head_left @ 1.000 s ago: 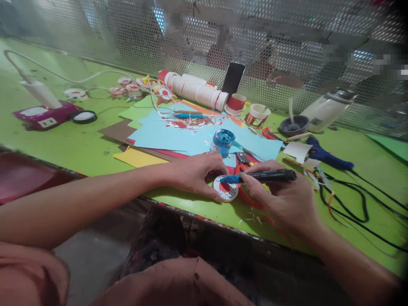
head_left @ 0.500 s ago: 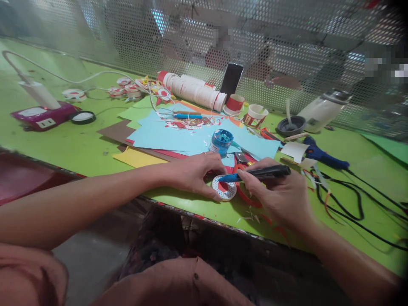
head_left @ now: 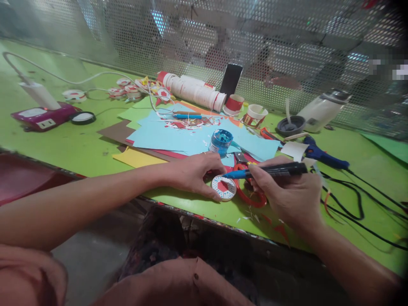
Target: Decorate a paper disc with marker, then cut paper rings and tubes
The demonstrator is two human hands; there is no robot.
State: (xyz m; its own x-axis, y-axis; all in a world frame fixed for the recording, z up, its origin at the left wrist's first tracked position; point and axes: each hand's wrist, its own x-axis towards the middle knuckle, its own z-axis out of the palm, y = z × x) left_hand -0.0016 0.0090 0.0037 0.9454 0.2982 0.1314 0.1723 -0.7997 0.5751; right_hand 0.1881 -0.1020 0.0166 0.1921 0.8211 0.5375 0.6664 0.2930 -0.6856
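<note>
Fingers of the left hand (head_left: 194, 173) curl down onto a small round paper disc (head_left: 224, 188), white with blue dots and a red centre, pinning it to the green table (head_left: 79, 146) near the front edge; thumb and fingertips touch its left rim, and the forearm reaches in from the lower left, lying low across the table edge. Just right of the disc, the right hand (head_left: 288, 193) grips a black marker (head_left: 270, 170) with a blue tip, held almost level, the tip pointing left and hovering just above the disc's upper edge; fingers are wrapped round the barrel, and the wrist comes in from the lower right. Red-handled scissors (head_left: 251, 196) lie under that hand, beside the disc. Behind them stands a small blue paint pot (head_left: 222, 141) on sheets of light blue paper (head_left: 168, 136), stacked over yellow and brown sheets. Farther back lie a roll of stacked paper cups (head_left: 194, 90), a phone (head_left: 231, 80) leaning on the perforated screen, and a blue glue gun (head_left: 321, 155) to the right with black cables.
</note>
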